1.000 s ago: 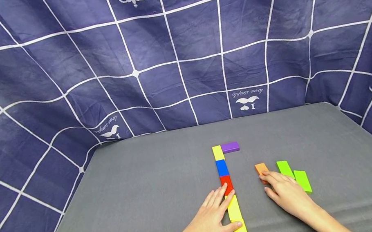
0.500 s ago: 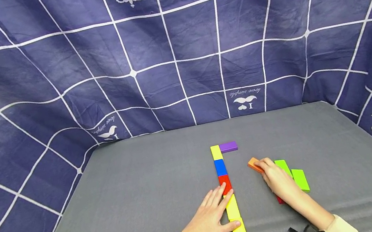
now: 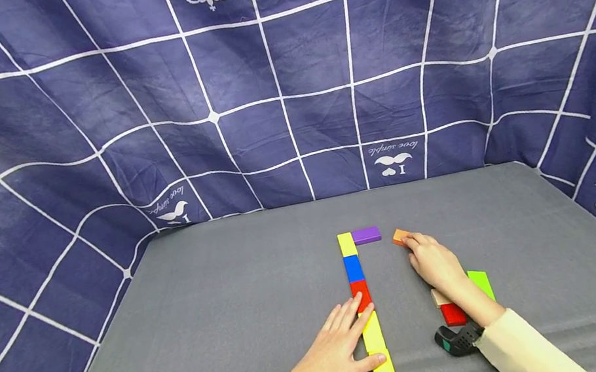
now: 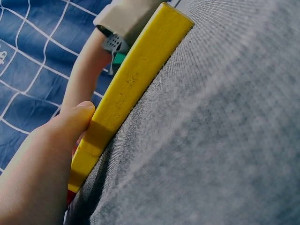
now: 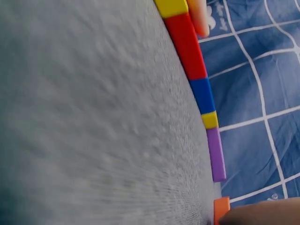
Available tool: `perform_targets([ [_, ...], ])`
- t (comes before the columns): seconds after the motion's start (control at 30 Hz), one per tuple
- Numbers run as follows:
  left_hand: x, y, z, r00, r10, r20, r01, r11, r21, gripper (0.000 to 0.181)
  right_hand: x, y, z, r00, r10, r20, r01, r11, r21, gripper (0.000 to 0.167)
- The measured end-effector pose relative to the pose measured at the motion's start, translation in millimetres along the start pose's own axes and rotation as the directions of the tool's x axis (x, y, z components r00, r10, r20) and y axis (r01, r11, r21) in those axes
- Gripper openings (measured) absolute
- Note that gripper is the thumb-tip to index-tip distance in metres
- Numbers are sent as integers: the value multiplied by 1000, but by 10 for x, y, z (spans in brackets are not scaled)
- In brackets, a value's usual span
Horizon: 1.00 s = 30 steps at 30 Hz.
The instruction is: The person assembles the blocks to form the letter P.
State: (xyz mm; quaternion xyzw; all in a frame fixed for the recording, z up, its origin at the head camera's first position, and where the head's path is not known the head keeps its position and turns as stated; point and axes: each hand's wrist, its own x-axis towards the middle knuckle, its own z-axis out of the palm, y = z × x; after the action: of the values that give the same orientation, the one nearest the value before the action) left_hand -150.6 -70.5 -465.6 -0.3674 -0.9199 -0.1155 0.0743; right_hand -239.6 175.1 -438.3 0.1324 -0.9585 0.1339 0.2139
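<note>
Right of the purple block (image 3: 367, 236), the orange block (image 3: 399, 236) juts from the right hand (image 3: 434, 261), fingers pinching; left hand (image 3: 333, 351) spread.

The yellow block (image 4: 129, 79) looks smooth but lightly pitted, the grey cloth (image 4: 220, 126) matt and textured.

Soft, even brightness covers the gray table (image 3: 235, 303) in the head view, leaving only faint shadows. Behind the table, white lines on the blue curtain (image 3: 310, 51) bow and stretch toward the edges. Both wrist views (darker, grainier) blur the table's nearest cloth; standing on it, a yellow block (image 4: 140, 65) carries a shaded band.
</note>
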Motion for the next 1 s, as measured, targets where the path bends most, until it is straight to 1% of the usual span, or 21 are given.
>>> perform_targets([
  [0.1,3,-3,-7,1000,1,-7,-1,1000,5,74,75,4,24,1000,12,22,-12,999,33,31],
  [0.23,7,-4,-21,1000,0,-8,0,1000,-1,74,148,17,73,999,-8,32,6,998,56,33],
  [0.33,6,-1,-28,1000,-3,-1,3,1000,-3,74,179,26,107,999,-30,32,28,998,62,34],
  [0.47,5,5,-24,1000,-6,3,6,1000,5,74,196,26,128,998,-34,47,31,997,68,34],
  [0.7,6,9,-10,1000,-8,3,8,1000,6,74,196,11,129,995,4,96,-12,996,84,36],
  [1.0,-1,12,-15,1000,-4,14,4,1000,-3,73,166,3,120,993,26,118,-39,993,108,38],
])
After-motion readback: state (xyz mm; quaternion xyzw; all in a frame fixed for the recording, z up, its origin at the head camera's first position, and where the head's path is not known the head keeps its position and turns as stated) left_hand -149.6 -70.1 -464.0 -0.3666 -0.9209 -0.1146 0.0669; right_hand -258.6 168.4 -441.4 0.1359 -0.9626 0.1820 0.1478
